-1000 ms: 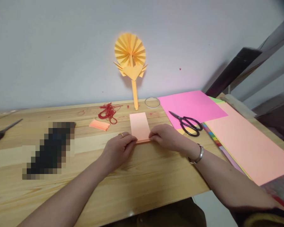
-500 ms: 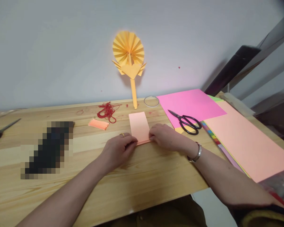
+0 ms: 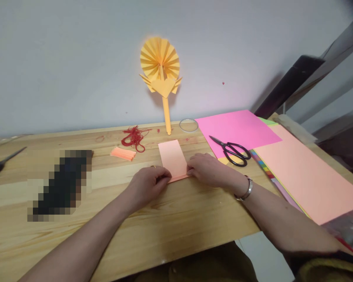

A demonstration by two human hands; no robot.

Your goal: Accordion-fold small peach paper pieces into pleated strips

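A small rectangle of peach paper (image 3: 173, 158) lies on the wooden table, its near edge folded into a narrow strip. My left hand (image 3: 149, 182) pinches the left end of that folded edge between thumb and fingers. At the right end, my right hand (image 3: 204, 170) grips the same fold with its fingertips pressed together. To the left of the paper sits a pleated orange paper piece (image 3: 123, 153), and behind it a tangle of red string (image 3: 133, 138).
A yellow paper fan (image 3: 163, 86) leans on the wall. Black-handled scissors (image 3: 235, 153) rest on a pink sheet (image 3: 241, 131); a large peach sheet (image 3: 311, 180) lies at right. A clear ring (image 3: 189, 125), other scissors (image 3: 2, 164) and a pixelated dark object (image 3: 61, 184) are also there.
The peach paper has turned slightly, its far end shifting a little left. Both hands keep hold of the folded edge and have barely moved.
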